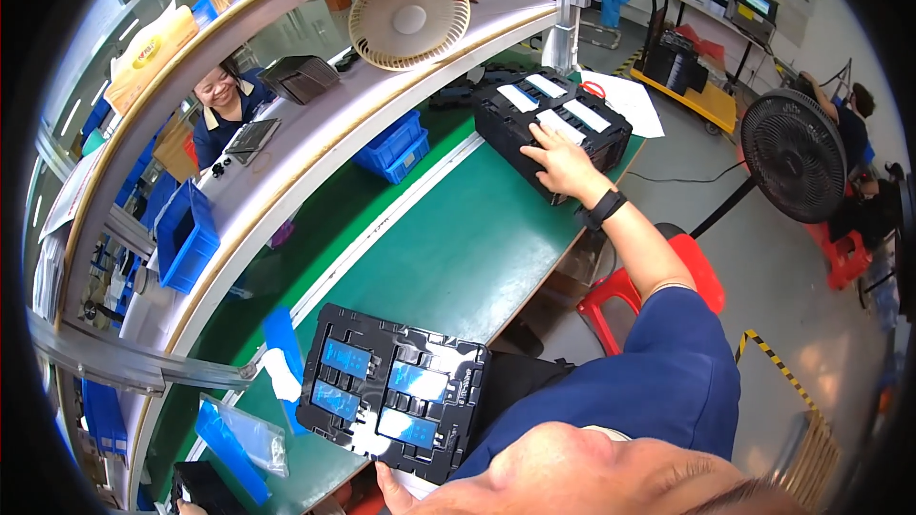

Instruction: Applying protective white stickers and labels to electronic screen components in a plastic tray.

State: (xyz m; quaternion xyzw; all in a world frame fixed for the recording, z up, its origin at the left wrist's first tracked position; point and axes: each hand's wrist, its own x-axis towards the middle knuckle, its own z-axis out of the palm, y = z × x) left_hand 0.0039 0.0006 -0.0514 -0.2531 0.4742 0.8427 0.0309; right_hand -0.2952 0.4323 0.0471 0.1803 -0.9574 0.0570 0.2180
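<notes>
A black plastic tray [375,318] with several flat rectangular pieces under blue film [417,381] sits tilted at the bench's near side, against my body. My left hand [393,490] grips its lower edge; the thumb shows and the other fingers are hidden beneath. Farther off, at the right end of the bench, stands a stack of black trays [510,138] with several white-topped rectangular pieces [585,115] in its top tray. My right hand [563,160], a black band on its wrist, rests over the stack's near edge with fingers spread.
The green bench [458,238] runs between tray and stack. Blue strips [229,448] and a clear plastic bag [256,431] lie left of the tray. Blue bins [393,148] and a fan [408,19] are beyond; a co-worker [229,110] sits across. A red stool [692,272] stands right.
</notes>
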